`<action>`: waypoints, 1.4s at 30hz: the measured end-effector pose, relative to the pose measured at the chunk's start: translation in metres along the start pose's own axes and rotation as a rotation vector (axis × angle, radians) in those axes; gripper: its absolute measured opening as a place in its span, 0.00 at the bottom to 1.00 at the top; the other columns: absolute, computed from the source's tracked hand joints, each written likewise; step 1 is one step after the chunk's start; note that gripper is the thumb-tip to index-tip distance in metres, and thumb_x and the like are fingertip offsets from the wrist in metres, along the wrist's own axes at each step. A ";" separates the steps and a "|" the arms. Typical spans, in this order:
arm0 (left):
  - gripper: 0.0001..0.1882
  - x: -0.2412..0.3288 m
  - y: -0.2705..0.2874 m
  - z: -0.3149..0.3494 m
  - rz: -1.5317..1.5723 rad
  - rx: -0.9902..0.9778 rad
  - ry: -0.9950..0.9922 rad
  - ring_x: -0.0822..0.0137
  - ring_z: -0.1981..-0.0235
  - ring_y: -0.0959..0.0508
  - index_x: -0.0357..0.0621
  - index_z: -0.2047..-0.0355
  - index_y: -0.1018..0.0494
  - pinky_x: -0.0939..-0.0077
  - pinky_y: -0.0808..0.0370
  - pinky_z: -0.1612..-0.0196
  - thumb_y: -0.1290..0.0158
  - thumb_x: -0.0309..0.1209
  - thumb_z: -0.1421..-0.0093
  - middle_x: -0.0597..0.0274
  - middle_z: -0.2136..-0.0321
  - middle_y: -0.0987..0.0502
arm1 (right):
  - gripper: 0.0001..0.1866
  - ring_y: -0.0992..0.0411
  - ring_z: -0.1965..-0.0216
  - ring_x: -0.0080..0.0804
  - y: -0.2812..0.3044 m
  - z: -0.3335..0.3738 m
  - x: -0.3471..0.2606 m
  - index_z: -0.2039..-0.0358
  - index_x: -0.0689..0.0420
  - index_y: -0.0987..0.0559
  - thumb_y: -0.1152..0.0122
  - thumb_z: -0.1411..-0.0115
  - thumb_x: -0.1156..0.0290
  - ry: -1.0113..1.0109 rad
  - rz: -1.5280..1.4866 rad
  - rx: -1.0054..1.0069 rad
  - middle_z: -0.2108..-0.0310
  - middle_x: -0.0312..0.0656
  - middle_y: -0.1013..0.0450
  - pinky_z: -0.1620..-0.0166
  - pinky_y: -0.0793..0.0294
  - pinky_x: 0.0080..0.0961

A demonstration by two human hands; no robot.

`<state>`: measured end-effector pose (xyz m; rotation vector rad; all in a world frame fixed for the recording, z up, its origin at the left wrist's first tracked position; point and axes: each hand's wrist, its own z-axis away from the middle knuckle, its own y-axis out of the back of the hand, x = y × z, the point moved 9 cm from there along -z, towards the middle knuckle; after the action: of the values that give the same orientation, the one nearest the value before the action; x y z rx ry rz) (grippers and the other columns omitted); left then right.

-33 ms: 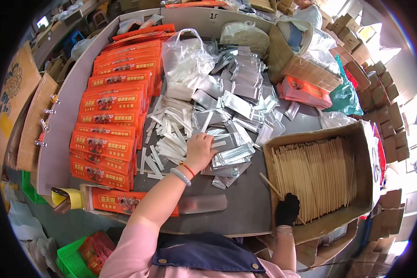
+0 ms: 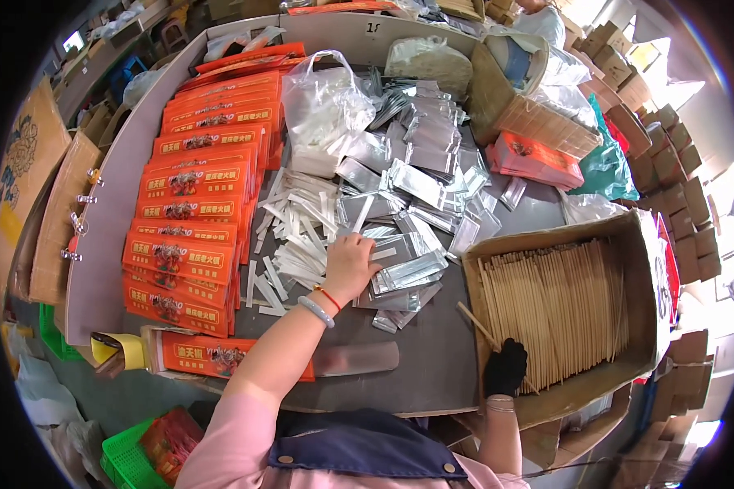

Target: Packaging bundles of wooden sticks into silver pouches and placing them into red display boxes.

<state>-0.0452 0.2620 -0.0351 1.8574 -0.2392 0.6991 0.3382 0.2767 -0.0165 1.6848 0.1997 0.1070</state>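
Bare and bent over the middle of the heap, my left hand (image 2: 352, 265) has its fingers closed at a narrow white paper packet (image 2: 364, 212); another white end shows by the thumb. Silvery clear-film packets (image 2: 410, 271) lie right beside it, and loose white paper packets (image 2: 295, 236) are piled to its left. My right hand (image 2: 506, 368), in a black glove, is closed around wooden chopsticks (image 2: 476, 324) at the near-left edge of a cardboard box (image 2: 646, 293). Rows of wooden chopsticks (image 2: 550, 314) fill that box. The fingertips inside the glove's grip are hidden.
Overlapping red-orange printed sleeves (image 2: 192, 183) line the table's left side; more sleeves (image 2: 232, 356) lie near the front edge. A clear plastic bag (image 2: 326, 114) stands behind the white packets. Red sleeves (image 2: 534, 161) sit beside another carton (image 2: 506, 106) at the far right. A grey partition (image 2: 130, 171) borders the table.
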 end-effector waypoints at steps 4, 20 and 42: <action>0.16 0.011 0.002 0.001 -0.031 -0.001 -0.040 0.56 0.55 0.29 0.46 0.65 0.23 0.60 0.33 0.54 0.33 0.32 0.54 0.63 0.61 0.27 | 0.07 0.30 0.58 0.52 -0.002 -0.004 0.006 0.65 0.61 0.27 0.44 0.44 0.73 -0.137 0.048 -0.122 0.62 0.53 0.29 0.57 0.30 0.44; 0.24 0.019 0.079 0.151 0.103 -0.195 0.015 0.56 0.56 0.28 0.49 0.62 0.21 0.60 0.32 0.51 0.28 0.38 0.62 0.62 0.61 0.26 | 0.08 0.29 0.75 0.42 0.009 0.015 -0.082 0.59 0.53 0.22 0.44 0.37 0.68 0.248 -0.669 -0.007 0.76 0.43 0.30 0.70 0.30 0.35; 0.36 0.032 0.060 0.163 -0.038 -0.303 -0.131 0.56 0.52 0.30 0.46 0.49 0.26 0.59 0.34 0.49 0.30 0.37 0.61 0.61 0.54 0.28 | 0.26 0.26 0.60 0.42 -0.025 0.086 -0.250 0.51 0.59 0.29 0.30 0.51 0.75 0.545 -1.331 -0.582 0.62 0.46 0.27 0.55 0.26 0.34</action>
<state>0.0091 0.0962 -0.0089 1.6137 -0.3724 0.4857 0.1077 0.1468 -0.0402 0.6610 1.4857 -0.3523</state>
